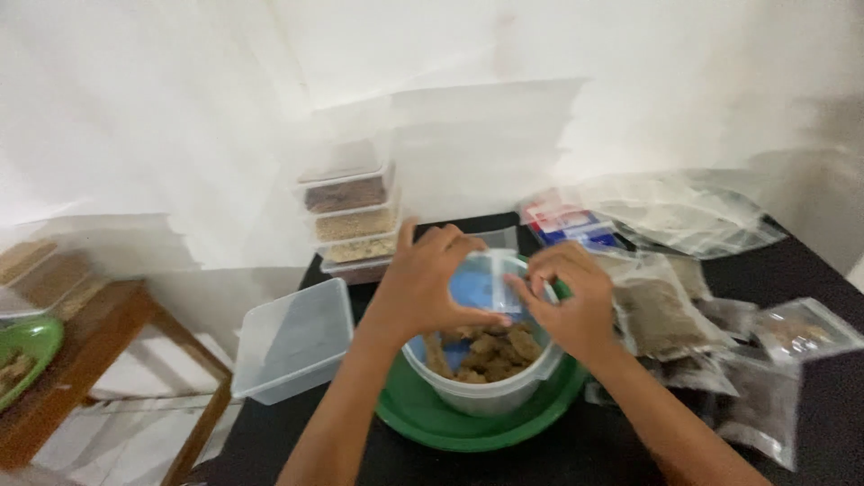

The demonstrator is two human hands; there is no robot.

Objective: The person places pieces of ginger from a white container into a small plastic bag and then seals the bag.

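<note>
My left hand [421, 286] and my right hand [569, 299] are both over a round clear plastic tub [490, 391], pinching a small clear plastic bag [484, 281] between them above its opening. The tub holds several brown chunks [490, 353] over a blue bottom. It stands inside a green plastic bowl [423, 416] on a black table [814, 265]. Whether the little bag holds anything is too blurred to tell.
An empty clear box [292, 340] sits at the table's left edge. Stacked clear containers [353, 211] of brown and tan grains stand at the back. Several filled and empty plastic bags [666, 310] lie right. A wooden stool [99, 337] with a green plate [25, 353] stands left.
</note>
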